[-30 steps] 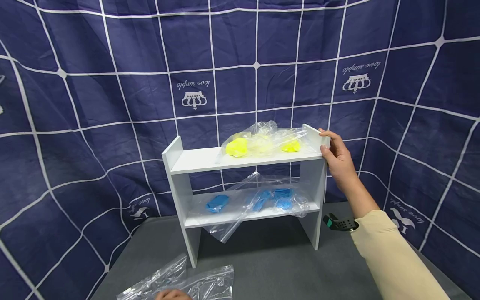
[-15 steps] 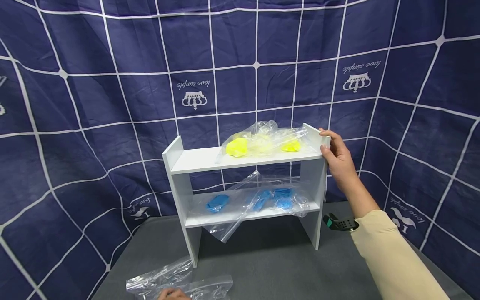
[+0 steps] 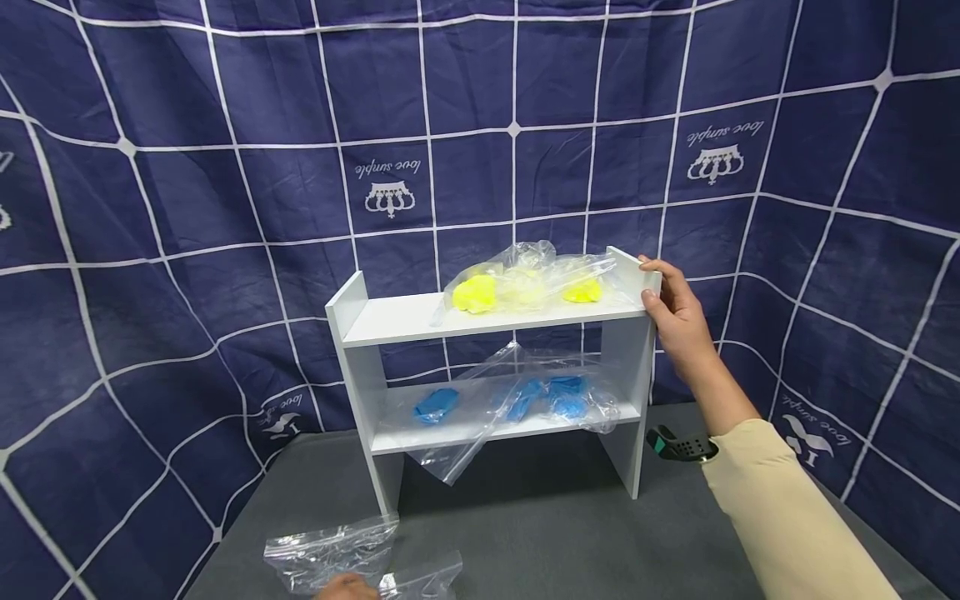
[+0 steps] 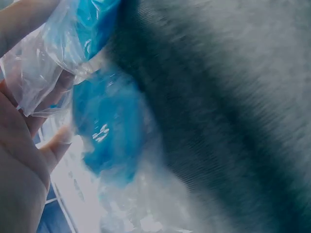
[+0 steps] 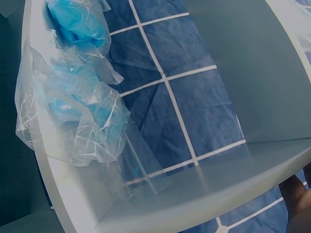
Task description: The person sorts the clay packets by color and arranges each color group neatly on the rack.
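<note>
At the bottom edge of the head view, my left hand (image 3: 347, 587) holds clear zip bags (image 3: 330, 552); most of the hand is out of frame there. Blue pieces (image 4: 109, 124) show inside clear plastic beside its fingers in the left wrist view. My right hand (image 3: 678, 321) grips the upper right side panel of a white two-tier shelf (image 3: 487, 329), thumb in front and fingers behind. Clear bags with yellow lumps (image 3: 475, 294) lie on the upper board. On the lower board are clear bags with blue pieces (image 3: 435, 406), one bag corner hanging over the front edge.
The shelf stands on a dark grey cloth surface (image 3: 510, 533). Behind it and at both sides hangs a navy curtain (image 3: 465, 183) with white grid lines. A dark wrist strap (image 3: 682, 446) sits by the right sleeve (image 3: 780, 508).
The left-hand zip bag has shifted a little right and up, and its free end has turned. The other bag has dropped slightly. My right hand and the shelf have stayed put.
</note>
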A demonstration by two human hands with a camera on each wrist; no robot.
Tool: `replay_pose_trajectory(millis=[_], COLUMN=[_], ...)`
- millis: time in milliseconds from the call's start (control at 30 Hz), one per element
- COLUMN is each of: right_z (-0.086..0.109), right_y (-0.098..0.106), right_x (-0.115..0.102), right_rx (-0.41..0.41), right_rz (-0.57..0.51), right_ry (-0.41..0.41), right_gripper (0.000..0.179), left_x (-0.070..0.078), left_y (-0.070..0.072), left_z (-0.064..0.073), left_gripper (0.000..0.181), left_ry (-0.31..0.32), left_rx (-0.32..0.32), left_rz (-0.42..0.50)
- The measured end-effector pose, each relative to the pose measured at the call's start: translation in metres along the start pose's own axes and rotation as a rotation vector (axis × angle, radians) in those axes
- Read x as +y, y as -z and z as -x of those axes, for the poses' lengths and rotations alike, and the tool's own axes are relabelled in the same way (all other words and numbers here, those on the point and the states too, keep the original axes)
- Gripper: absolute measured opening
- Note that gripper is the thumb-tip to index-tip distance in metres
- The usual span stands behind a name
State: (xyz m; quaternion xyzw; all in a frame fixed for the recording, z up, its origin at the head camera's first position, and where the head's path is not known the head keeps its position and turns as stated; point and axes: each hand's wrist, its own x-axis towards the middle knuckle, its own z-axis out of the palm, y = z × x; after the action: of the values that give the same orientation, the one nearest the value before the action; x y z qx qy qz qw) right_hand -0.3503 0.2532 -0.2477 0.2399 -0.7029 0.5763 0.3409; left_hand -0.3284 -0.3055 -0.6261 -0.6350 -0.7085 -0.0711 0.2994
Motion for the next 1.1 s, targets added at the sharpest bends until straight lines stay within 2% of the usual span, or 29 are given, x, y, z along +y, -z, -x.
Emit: replay_pose_trajectory(millis=[33, 67, 100, 133, 200, 267, 367, 467, 567, 667, 767, 867, 900, 1000, 1100], right_z=[0.0, 0.0, -0.001, -0.001, -0.001, -0.001, -0.001, -0.002, -0.002, -0.002, -0.002, -0.001, -0.001, 0.001, 0.001], right_y=[0.0, 0.0, 0.001, 0.001, 0.001, 0.002, 0.002, 0.001, 0.0, 0.0, -0.001, -0.002, -0.002, -0.001, 0.0], right_x=[0.0, -0.001, -0.001, -0.001, -0.002, -0.002, -0.002, -0.001, -0.001, -0.001, -0.001, -0.001, -0.001, -0.002, -0.002], right_rx=[0.002, 0.004, 0.006, 0.007, 0.009, 0.011, 0.01, 0.004, 0.002, 0.003, -0.004, -0.006, -0.005, -0.002, -0.003], right_rz=[-0.005, -0.009, -0.014, -0.015, -0.013, -0.015, -0.009, -0.012, -0.016, -0.03, -0.026, -0.009, -0.003, -0.001, -0.005], right_ry=[0.001, 0.003, 0.004, 0.005, 0.009, 0.009, 0.008, 0.009, 0.012, 0.017, 0.021, 0.018, 0.016, 0.01, 0.009], right_gripper=[0.036, 0.036, 0.036, 0.036, 0.036, 0.036, 0.036, 0.036, 0.036, 0.035, 0.035, 0.034, 0.034, 0.034, 0.035], left_x=[0.005, 0.014, 0.023, 0.033, 0.045, 0.051, 0.05, 0.045, 0.043, 0.04, 0.036, 0.031, 0.029, 0.023, 0.017], left_y=[0.016, 0.042, 0.067, 0.092, 0.126, 0.151, 0.171, 0.187, 0.207, 0.229, 0.251, 0.27, 0.275, 0.286, 0.291], left_z=[-0.019, -0.042, -0.068, -0.092, -0.123, -0.142, -0.155, -0.161, -0.169, -0.18, -0.193, -0.206, -0.21, -0.222, -0.233], left_gripper=[0.015, 0.012, 0.013, 0.016, 0.019, 0.022, 0.03, 0.04, 0.043, 0.045, 0.046, 0.048, 0.049, 0.051, 0.048], left_ry=[0.016, 0.069, 0.109, 0.175, 0.259, 0.315, 0.301, 0.29, 0.341, 0.426, 0.463, 0.446, 0.427, 0.421, 0.481], left_rx=[-0.005, -0.066, -0.097, -0.114, -0.092, -0.099, -0.065, -0.016, 0.014, 0.039, 0.08, 0.143, 0.168, 0.2, 0.165], left_rz=[0.077, 0.162, 0.266, 0.367, 0.499, 0.584, 0.585, 0.544, 0.462, 0.384, 0.321, 0.28, 0.275, 0.241, 0.198])
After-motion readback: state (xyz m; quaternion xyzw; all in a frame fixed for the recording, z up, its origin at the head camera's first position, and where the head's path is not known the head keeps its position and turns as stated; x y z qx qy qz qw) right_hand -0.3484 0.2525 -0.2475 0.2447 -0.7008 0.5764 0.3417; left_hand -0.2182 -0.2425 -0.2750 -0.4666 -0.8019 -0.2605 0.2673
